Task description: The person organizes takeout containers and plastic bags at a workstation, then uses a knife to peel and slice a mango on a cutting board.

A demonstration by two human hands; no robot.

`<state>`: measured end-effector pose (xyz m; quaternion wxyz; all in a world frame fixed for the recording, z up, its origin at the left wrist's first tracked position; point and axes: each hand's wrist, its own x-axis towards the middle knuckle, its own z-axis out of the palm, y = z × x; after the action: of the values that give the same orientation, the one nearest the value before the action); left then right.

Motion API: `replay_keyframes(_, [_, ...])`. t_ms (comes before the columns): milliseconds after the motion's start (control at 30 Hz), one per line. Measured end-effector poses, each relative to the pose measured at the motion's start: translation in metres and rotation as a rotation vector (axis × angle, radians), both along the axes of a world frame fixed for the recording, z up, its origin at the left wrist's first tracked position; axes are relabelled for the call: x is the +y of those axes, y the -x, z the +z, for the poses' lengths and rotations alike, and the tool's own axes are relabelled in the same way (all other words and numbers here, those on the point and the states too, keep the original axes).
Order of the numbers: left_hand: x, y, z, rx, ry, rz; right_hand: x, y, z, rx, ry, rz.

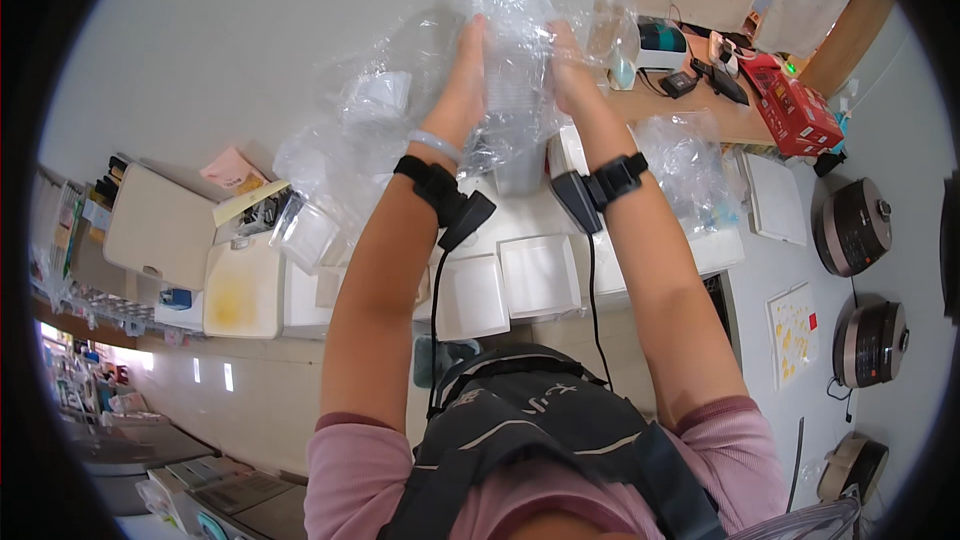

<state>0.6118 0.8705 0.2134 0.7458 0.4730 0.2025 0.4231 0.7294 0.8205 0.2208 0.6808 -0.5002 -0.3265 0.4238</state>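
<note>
Toward 12 o'clock, the left hand (471, 43) and right hand (569, 65) hold a stack of clear plastic containers (518, 80) between them, though glare makes the fingertips hard to judge. Should either hand ease, the slippery plastic film (425, 52) could let nested pieces slide out. The stack's long axis runs 12 to 6 o'clock, its far end toward 12.

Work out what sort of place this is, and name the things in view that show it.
Probably a kitchen or food-packing area: there are what look like electric cookers at the right, white trays and a stack of plastic containers in clear wrapping.
</note>
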Motion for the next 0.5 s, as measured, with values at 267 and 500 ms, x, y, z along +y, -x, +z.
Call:
replay_keyframes(267, [-0.008, 0.019, 0.011, 0.201, -0.055, 0.124, -0.017, 0.000, 0.014, -0.141, -0.176, -0.050])
replay_keyframes(500, [-0.031, 0.063, 0.016, 0.194, -0.132, 0.174, -0.044, -0.001, 0.014, -0.292, -0.140, 0.016])
